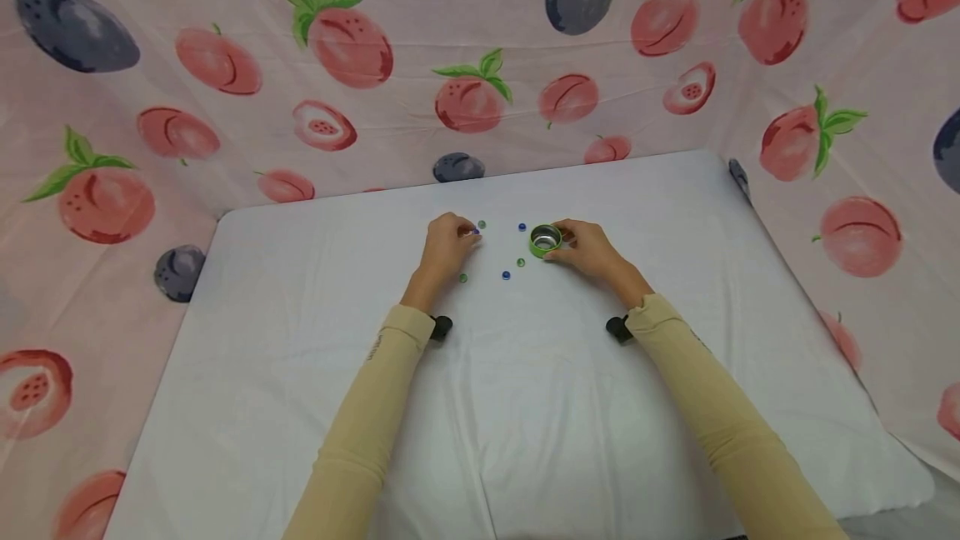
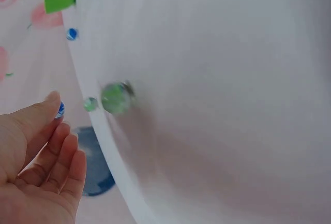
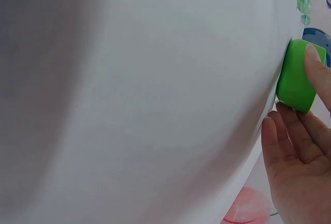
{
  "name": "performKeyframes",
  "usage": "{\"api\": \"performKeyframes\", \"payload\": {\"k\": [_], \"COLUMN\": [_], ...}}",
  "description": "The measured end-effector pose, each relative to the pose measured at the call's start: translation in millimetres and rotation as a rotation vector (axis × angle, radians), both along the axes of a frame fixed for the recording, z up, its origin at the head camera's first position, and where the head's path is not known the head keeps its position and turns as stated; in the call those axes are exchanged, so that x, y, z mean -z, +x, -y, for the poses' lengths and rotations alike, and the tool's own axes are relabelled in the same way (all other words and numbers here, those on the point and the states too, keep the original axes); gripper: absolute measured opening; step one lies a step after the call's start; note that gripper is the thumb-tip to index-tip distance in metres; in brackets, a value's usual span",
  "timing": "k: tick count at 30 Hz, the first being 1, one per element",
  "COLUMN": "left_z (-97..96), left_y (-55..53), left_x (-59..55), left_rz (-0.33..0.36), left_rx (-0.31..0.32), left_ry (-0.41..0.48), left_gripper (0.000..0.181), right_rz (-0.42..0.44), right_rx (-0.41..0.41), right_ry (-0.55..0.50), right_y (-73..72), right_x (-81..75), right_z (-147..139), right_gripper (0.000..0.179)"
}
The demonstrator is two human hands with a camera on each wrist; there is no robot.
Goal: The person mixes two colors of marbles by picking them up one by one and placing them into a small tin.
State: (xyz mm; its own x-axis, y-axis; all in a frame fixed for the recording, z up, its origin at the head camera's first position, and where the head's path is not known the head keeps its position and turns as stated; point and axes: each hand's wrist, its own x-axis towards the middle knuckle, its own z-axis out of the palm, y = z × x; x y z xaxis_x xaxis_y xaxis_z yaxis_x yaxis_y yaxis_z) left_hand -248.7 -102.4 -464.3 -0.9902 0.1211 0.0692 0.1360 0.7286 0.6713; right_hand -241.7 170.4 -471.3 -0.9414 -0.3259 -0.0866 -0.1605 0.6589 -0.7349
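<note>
- A round blue glass marble is pinched by the half-curled left hand.
- A round green silver-lined tin is gripped by the right hand — seemingly for steadiness.

I am watching a cloth-screened booth from afar: fruit-print fabric is hanging across the top of the frame and down both sides, walling in a white-covered table at centre. I am not making out what room this is.
</note>
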Motion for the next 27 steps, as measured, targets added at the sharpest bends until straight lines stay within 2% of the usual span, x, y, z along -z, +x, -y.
{"api": "performKeyframes", "payload": {"k": [6, 14, 18, 27], "left_z": [-14.9, -35.3, -44.9, -65.0], "left_y": [0.2, 1.5, 1.8, 4.7], "left_x": [-8.3, -13.8, -14.1, -9.3], "left_rz": [-0.035, -0.028, -0.028, -0.024], "left_rx": [0.038, 0.060, 0.080, 0.143], "left_ry": [0.010, 0.006, -0.013, 0.006], "left_gripper": [0.023, 0.022, 0.022, 0.024], "right_rz": [0.003, -0.019, -0.023, -0.040], "right_rx": [0.002, -0.007, -0.010, -0.021], "right_ry": [-0.007, 0.002, 0.002, -0.012], "right_y": [0.2, 0.2, -0.2, -1.2], "right_x": [-0.6, -1.3, -1.8, -0.1], "right_z": [0.2, -0.1, -0.2, -0.4], "right_gripper": [0.059, 0.060, 0.060, 0.058]}}
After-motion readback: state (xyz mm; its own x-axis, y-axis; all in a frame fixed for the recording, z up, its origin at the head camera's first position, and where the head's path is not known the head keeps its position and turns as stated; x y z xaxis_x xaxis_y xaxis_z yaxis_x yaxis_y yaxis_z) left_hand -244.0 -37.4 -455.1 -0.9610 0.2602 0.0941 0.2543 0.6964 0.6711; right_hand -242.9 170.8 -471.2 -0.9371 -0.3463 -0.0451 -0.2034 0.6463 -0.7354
